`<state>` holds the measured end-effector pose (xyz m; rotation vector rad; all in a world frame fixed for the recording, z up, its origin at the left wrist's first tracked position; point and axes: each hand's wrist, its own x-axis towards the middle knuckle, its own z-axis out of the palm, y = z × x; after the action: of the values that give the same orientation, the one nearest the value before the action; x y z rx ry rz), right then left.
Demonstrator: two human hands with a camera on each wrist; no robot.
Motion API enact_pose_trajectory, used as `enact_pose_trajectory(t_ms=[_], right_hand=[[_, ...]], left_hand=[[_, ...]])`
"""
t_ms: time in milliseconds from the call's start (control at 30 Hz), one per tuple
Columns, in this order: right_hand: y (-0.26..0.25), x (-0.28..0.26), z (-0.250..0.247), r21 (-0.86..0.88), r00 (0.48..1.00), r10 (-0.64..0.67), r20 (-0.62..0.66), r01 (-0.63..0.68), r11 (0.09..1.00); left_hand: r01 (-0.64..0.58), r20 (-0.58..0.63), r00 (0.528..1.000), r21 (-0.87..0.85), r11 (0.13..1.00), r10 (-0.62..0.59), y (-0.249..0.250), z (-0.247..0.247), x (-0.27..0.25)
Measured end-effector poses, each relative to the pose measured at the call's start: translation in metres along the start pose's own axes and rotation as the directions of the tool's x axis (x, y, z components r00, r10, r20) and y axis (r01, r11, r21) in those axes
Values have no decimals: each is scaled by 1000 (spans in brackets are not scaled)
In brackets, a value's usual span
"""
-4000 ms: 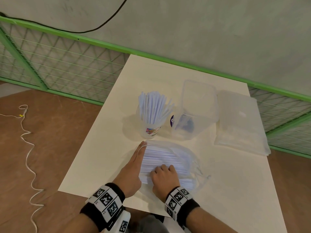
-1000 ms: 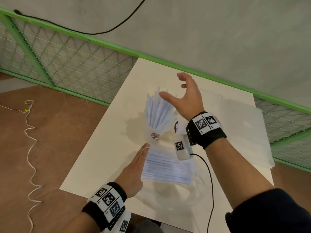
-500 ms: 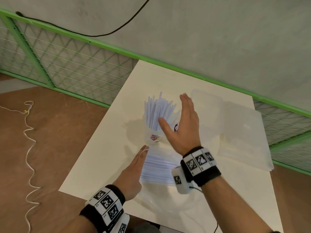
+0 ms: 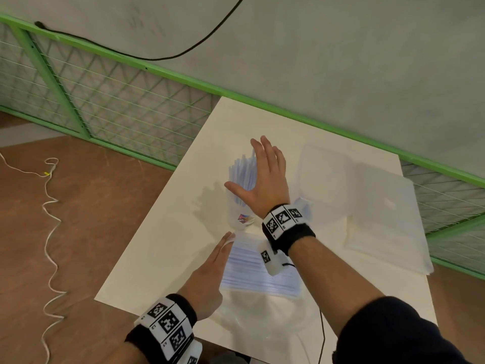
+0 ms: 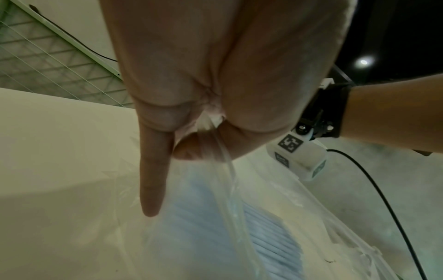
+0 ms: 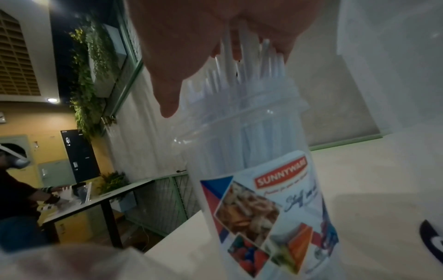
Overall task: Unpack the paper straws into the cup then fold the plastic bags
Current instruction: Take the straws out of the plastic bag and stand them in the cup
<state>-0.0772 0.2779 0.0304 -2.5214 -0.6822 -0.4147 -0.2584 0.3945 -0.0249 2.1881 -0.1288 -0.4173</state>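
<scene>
A clear cup (image 4: 240, 219) with a colourful label stands mid-table, full of pale blue paper straws (image 4: 241, 174). My right hand (image 4: 262, 177) lies flat, palm down, on the straw tips. In the right wrist view the straw tips (image 6: 239, 85) touch the palm of my right hand (image 6: 191, 47) above the cup (image 6: 263, 189). A clear plastic bag (image 4: 262, 306) holding more straws (image 4: 252, 269) lies near the front edge. My left hand (image 4: 212, 266) rests along its left side. In the left wrist view the thumb of my left hand (image 5: 182, 151) pinches the bag film (image 5: 227, 199).
A clear plastic container (image 4: 325, 174) stands right of the cup, with a flat clear sheet or lid (image 4: 385, 222) beyond it near the table's right edge. The white table (image 4: 162, 245) ends close on the left. A green mesh fence (image 4: 105, 106) runs behind.
My right hand left the bag, swung up over the cup, and has come down flat on the straw tips. My left hand has stayed beside the bag.
</scene>
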Motion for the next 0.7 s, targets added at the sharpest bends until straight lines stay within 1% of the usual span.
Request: enact_pose_trajectory(t_ms=[133, 200, 267, 333, 367, 433, 500, 567, 700], right_hand=[[4, 8, 9, -22, 999, -5, 54, 6, 1000], [6, 8, 14, -39, 999, -45, 19, 46, 998], [8, 6, 18, -26, 996, -77, -46, 76, 997], [9, 7, 18, 24, 997, -41, -63, 43, 999], [9, 8, 17, 43, 999, -23, -48, 25, 999], [6, 12, 16, 31, 999, -35, 5, 35, 999], [4, 16, 16, -54, 994, -74, 80, 78, 995], [3, 17, 20, -118, 989, -100, 109, 113, 987], [2, 20, 27, -73, 993, -117, -4, 116, 991]], left_hand=[[8, 3, 1000, 16, 1000, -8, -1, 1, 1], [16, 13, 1000, 9, 1000, -17, -2, 2, 1], [18, 10, 1000, 5, 1000, -18, -3, 2, 1], [17, 4, 1000, 5, 1000, -17, -4, 2, 1], [16, 2, 1000, 1, 1000, -16, -4, 2, 1], [15, -1, 1000, -8, 1000, -15, -3, 1, 1], [10, 3, 1000, -10, 1000, -10, -2, 1, 1], [7, 4, 1000, -12, 1000, -7, -3, 0, 0], [10, 3, 1000, -32, 999, -10, -2, -1, -1]])
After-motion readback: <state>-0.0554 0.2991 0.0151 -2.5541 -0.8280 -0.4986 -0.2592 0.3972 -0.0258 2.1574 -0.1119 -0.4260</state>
